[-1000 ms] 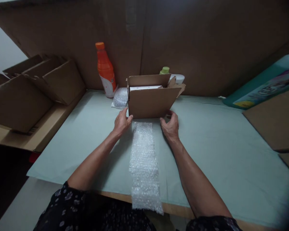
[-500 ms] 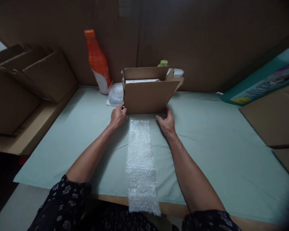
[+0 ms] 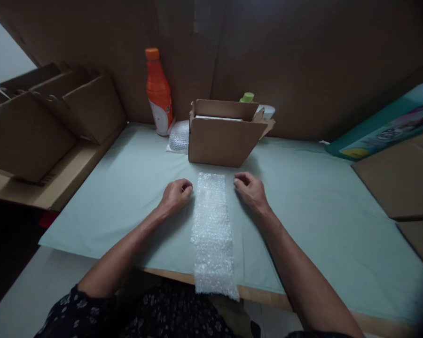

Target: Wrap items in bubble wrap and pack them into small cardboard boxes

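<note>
Left hand (image 3: 175, 194) and right hand (image 3: 250, 188) rested on the green cloth (image 3: 320, 211), fingers loosely curled, holding nothing. Bubble wrap strip (image 3: 212, 230) lay between them, running off the table's near edge. Open cardboard box (image 3: 223, 139) stood just beyond the strip. Orange bottle (image 3: 158, 93) and a small bubble wrap bundle (image 3: 179, 138) stood left of the box; flat cartons (image 3: 49, 122) were stacked far left.

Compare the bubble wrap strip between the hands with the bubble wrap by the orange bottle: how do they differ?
The bubble wrap strip lies flat and long, overhanging the table's near edge; the bubble wrap bundle is bunched, smaller-looking, beside the cardboard box. Both are clear and untouched.
</note>
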